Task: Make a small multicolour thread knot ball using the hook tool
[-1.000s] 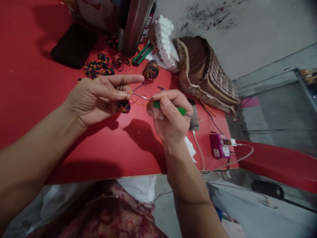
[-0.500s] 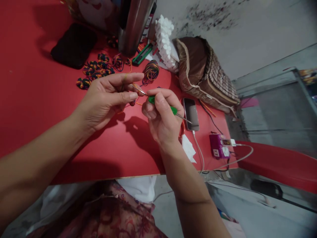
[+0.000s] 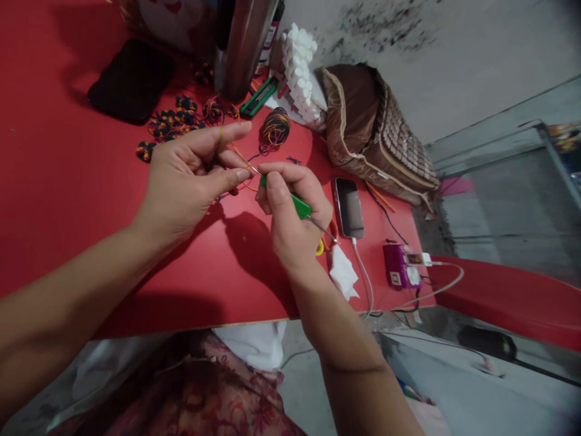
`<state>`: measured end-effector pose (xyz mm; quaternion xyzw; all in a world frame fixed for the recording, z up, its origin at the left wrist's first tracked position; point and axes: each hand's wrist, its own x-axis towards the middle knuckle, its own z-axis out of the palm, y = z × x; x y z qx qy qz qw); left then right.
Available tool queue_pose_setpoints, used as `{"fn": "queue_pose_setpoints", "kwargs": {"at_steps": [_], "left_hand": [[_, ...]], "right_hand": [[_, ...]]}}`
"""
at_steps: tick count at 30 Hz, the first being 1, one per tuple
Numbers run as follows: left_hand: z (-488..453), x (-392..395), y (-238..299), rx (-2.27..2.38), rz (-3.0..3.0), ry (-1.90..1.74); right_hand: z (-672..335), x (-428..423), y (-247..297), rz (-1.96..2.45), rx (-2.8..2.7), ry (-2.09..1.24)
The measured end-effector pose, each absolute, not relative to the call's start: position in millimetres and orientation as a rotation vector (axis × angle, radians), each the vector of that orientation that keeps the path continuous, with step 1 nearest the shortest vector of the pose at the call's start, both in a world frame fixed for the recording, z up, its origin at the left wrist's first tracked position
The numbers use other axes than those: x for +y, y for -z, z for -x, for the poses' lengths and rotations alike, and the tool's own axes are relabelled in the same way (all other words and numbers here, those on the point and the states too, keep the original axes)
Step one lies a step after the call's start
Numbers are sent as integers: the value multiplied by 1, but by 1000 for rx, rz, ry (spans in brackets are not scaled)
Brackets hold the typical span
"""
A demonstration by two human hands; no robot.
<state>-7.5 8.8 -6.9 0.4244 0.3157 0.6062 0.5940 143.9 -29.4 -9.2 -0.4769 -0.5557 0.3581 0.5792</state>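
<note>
My right hand (image 3: 290, 212) pinches a crochet hook (image 3: 297, 206) by its green handle, the metal tip pointing left into my left hand. My left hand (image 3: 190, 175) is closed on a small multicoloured yarn piece (image 3: 231, 192), mostly hidden under the thumb and fingers, with the index finger stretched out and orange yarn looped over it. The yarn strand runs back to a multicoloured yarn ball (image 3: 273, 128) on the red table (image 3: 68, 181). Both hands hover just above the table and almost touch.
Several finished yarn pieces (image 3: 175, 118) and a black pouch (image 3: 131, 80) lie at the back left. A steel flask (image 3: 240, 45), green cutter (image 3: 258, 97), white foam block (image 3: 299, 72) and brown bag (image 3: 372, 127) stand behind. A phone (image 3: 348, 207), tissue (image 3: 342, 272) and purple charger (image 3: 402, 266) lie right.
My right hand has moved left, bringing the hook tip in between my left thumb and fingers. The yarn piece that hung below my left hand is now tucked into the grip.
</note>
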Motion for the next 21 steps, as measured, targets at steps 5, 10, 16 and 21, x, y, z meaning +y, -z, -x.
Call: {"fn": "queue_pose_setpoints", "kwargs": {"at_steps": [5,10,16,21], "left_hand": [[16,12,15,700,-886,-1226],[30,27,21,606,-902,-1133],[35,31,14,545,-860,-1089],[33,21,-4,695,-715,-1031]], "right_hand": [[-140,-38,8,1190,-1379,-777],[-141,-35,9,1077,-1415,-698],[-147,-23,14,938,-1399,-743],[-158,-17,19,883,-1434,-728]]}}
